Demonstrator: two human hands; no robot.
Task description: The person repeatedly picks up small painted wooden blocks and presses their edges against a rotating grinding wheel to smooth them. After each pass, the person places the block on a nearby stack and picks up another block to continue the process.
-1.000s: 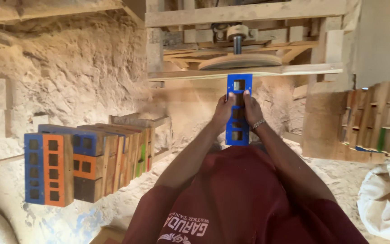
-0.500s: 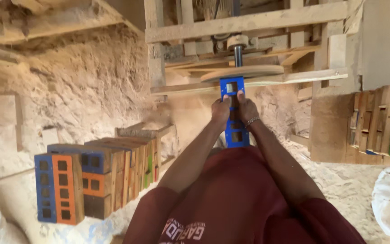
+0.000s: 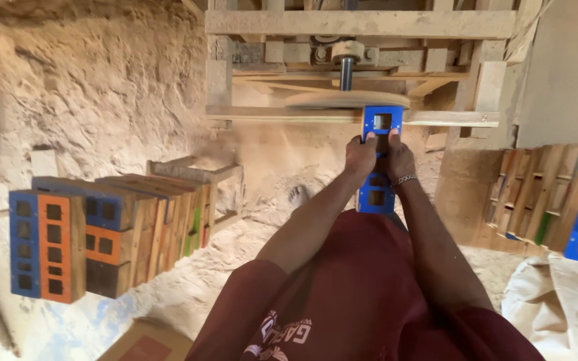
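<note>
Both hands, left hand (image 3: 360,155) and right hand (image 3: 400,158), clamp the blue slotted block (image 3: 378,160) at frame centre, steadying its top end against the sanding disc (image 3: 346,100).

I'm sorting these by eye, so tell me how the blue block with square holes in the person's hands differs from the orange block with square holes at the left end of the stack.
The blue wooden block with square holes is gripped by the left hand and right hand, its top end against the round sanding disc. The orange wooden block with square holes stands untouched at the end of the stack of painted blocks. One is blue, the other orange. Both are long, upright and pierced by a column of square holes.
</note>
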